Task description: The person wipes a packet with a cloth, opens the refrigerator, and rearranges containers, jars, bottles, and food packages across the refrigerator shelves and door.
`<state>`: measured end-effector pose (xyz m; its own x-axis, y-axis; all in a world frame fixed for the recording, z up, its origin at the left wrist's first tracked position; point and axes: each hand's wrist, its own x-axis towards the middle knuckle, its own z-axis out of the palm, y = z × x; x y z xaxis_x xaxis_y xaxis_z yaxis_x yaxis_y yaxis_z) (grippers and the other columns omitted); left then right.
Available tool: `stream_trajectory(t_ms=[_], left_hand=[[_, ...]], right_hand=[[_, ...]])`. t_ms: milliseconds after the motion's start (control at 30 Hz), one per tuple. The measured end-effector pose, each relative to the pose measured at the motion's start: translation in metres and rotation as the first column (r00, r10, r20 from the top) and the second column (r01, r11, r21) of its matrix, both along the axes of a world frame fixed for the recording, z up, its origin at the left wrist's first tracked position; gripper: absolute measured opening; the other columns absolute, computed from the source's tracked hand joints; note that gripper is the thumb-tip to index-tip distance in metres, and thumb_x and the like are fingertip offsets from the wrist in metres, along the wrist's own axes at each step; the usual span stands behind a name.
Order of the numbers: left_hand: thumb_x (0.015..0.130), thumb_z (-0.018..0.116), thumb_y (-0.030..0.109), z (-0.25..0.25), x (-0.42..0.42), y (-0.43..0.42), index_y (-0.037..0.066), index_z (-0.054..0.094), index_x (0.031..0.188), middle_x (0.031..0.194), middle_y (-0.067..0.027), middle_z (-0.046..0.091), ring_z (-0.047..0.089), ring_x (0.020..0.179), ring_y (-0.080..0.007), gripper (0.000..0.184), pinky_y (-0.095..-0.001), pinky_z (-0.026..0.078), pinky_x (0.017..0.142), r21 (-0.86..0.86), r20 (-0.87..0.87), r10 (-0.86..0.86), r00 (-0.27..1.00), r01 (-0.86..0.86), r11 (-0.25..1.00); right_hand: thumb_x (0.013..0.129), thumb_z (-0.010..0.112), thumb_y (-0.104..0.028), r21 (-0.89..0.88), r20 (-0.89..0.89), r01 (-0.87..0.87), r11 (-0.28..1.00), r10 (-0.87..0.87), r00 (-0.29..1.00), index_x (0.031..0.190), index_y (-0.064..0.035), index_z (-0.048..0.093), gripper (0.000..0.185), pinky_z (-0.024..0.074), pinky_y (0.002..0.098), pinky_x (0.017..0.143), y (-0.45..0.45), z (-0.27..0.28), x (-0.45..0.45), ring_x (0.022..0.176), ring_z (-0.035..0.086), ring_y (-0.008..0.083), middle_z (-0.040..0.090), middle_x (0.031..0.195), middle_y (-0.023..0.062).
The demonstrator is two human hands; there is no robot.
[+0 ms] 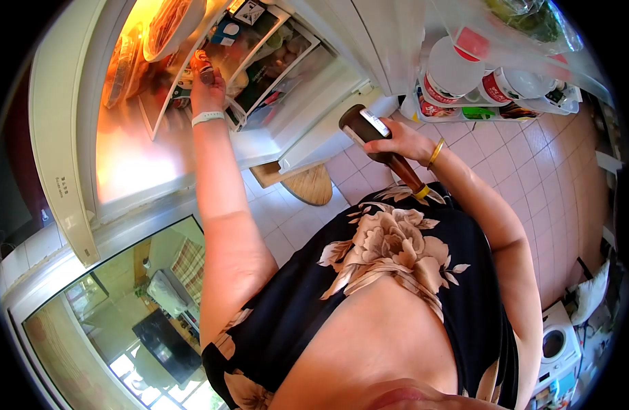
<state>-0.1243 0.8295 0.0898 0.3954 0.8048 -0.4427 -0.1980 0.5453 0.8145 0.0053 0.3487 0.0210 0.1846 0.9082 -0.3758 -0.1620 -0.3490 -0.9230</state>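
- Pinkish square tiles cover the floor (526, 171), with a white front-loading washing machine (558, 345) at the far lower right.
- To the upper left stands an open fridge (147, 160), its inside lit warm orange; a light-coloured door edge (63, 137) runs down beside it.
- Clear-fronted compartments in the fridge hold packets and other goods, among them a blue-and-white pack (225, 32); a tray of food (172, 27) sits near the lit corner.
- On the right, a door shelf (533, 109) carries white tubs (455, 67) with red labels, and a bag of greens (526, 24) lies above them.
- Reaching into the fridge is the left hand (208, 87), a pale band at its wrist. Its fingers are at a small reddish item (202, 65) by the compartments; whether the grip is closed around that item or only touching it, I cannot tell.
- Outside the fridge, the right hand (401, 141), with a gold bracelet at the wrist, has its grip wrapped around a brown bottle (364, 130). This bottle is held tilted in front of the floral dress (390, 253), base up and away, yellow-ringed neck pointing down toward the fabric; a white label shows near the base.
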Motion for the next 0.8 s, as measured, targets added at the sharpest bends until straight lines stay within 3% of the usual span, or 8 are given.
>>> stream_trajectory(t_ms=[267, 333, 467, 533, 633, 667, 733, 800], left_hand=[[0.099, 0.060, 0.010, -0.020, 0.017, 0.019, 0.000, 0.050, 0.126, 0.102, -0.0131, 0.060, 0.065, 0.086, -0.0250, 0.031, -0.0338, 0.059, 0.073, 0.080, -0.035, 0.062, 0.997, -0.059, 0.995], [0.098, 0.059, 0.007, -0.019, 0.025, 0.002, 0.002, 0.045, 0.132, 0.109, -0.0144, 0.058, 0.064, 0.084, -0.0260, 0.038, -0.0352, 0.058, 0.076, 0.315, -0.055, 0.254, 0.966, -0.225, 0.922], [0.096, 0.060, 0.006, -0.009, 0.021, -0.058, 0.003, 0.040, 0.137, 0.115, -0.0137, 0.057, 0.063, 0.092, -0.0228, 0.045, -0.0367, 0.056, 0.080, 0.467, -0.021, 0.230, 0.973, -0.194, 0.863], [0.096, 0.064, 0.014, -0.016, 0.005, -0.092, 0.006, 0.047, 0.133, 0.116, -0.0099, 0.058, 0.059, 0.101, -0.0182, 0.041, -0.0392, 0.054, 0.082, 0.701, -0.113, 0.156, 0.981, -0.032, 0.712], [0.098, 0.064, 0.042, -0.015, -0.016, -0.204, 0.010, 0.057, 0.124, 0.124, -0.0069, 0.058, 0.061, 0.108, -0.0190, 0.042, -0.0399, 0.054, 0.085, 0.491, -0.319, -0.304, 0.898, 0.431, 0.757], [0.099, 0.061, 0.047, -0.012, -0.022, -0.246, 0.009, 0.049, 0.134, 0.127, -0.0083, 0.058, 0.061, 0.115, -0.0221, 0.053, -0.0413, 0.055, 0.089, 0.342, -0.277, -0.450, 0.849, 0.524, 0.780], [0.100, 0.060, 0.043, -0.021, -0.026, -0.310, 0.009, 0.039, 0.142, 0.127, -0.0103, 0.058, 0.062, 0.116, -0.0240, 0.058, -0.0409, 0.056, 0.090, 0.113, -0.050, -0.678, 0.734, 0.678, 0.726], [0.102, 0.057, 0.039, -0.012, -0.015, -0.343, 0.009, 0.035, 0.145, 0.129, -0.0117, 0.057, 0.063, 0.113, -0.0259, 0.056, -0.0423, 0.057, 0.090, 0.174, -0.036, -0.695, 0.718, 0.689, 0.703]], right_hand=[[0.076, 0.080, -0.053, -0.034, -0.023, 0.046, 0.998, -0.047, 0.999, 0.126, 0.0046, 0.057, 0.080, 0.0505, 0.0319, 0.088, 0.001, 0.003, 0.004, 0.096, 0.061, 0.0183, 0.067, 0.107, 0.0127], [0.076, 0.081, -0.053, -0.031, -0.016, 0.046, 0.998, -0.046, 0.999, 0.127, 0.0046, 0.056, 0.081, 0.0505, 0.0318, 0.087, 0.003, 0.002, 0.004, 0.096, 0.061, 0.0182, 0.067, 0.107, 0.0127], [0.075, 0.081, -0.056, 0.015, 0.005, 0.108, 0.994, -0.108, 0.994, 0.127, 0.0059, 0.056, 0.084, 0.0507, 0.0320, 0.088, 0.014, 0.019, 0.004, 0.097, 0.062, 0.0193, 0.067, 0.109, 0.0139], [0.075, 0.082, -0.056, 0.043, 0.018, 0.120, 0.992, -0.121, 0.993, 0.127, 0.0063, 0.055, 0.085, 0.0510, 0.0319, 0.088, 0.030, 0.028, 0.002, 0.098, 0.063, 0.0201, 0.067, 0.109, 0.0148], [0.075, 0.082, -0.056, 0.192, -0.021, 0.255, 0.948, -0.256, 0.967, 0.127, 0.0090, 0.053, 0.088, 0.0524, 0.0327, 0.089, 0.055, 0.024, -0.001, 0.100, 0.066, 0.0234, 0.068, 0.111, 0.0180], [0.075, 0.082, -0.056, 0.197, -0.015, 0.255, 0.947, -0.257, 0.966, 0.127, 0.0090, 0.053, 0.088, 0.0524, 0.0327, 0.089, 0.061, 0.027, 0.000, 0.100, 0.066, 0.0234, 0.068, 0.111, 0.0180], [0.074, 0.082, -0.057, 0.238, 0.067, 0.324, 0.916, -0.348, 0.935, 0.131, 0.0100, 0.049, 0.093, 0.0526, 0.0333, 0.090, 0.060, 0.034, 0.008, 0.102, 0.067, 0.0235, 0.068, 0.111, 0.0196], [0.078, 0.079, -0.057, 0.202, 0.129, 0.307, 0.930, -0.336, 0.933, 0.136, 0.0098, 0.044, 0.096, 0.0528, 0.0349, 0.091, 0.062, 0.056, 0.010, 0.104, 0.067, 0.0272, 0.067, 0.114, 0.0219]])
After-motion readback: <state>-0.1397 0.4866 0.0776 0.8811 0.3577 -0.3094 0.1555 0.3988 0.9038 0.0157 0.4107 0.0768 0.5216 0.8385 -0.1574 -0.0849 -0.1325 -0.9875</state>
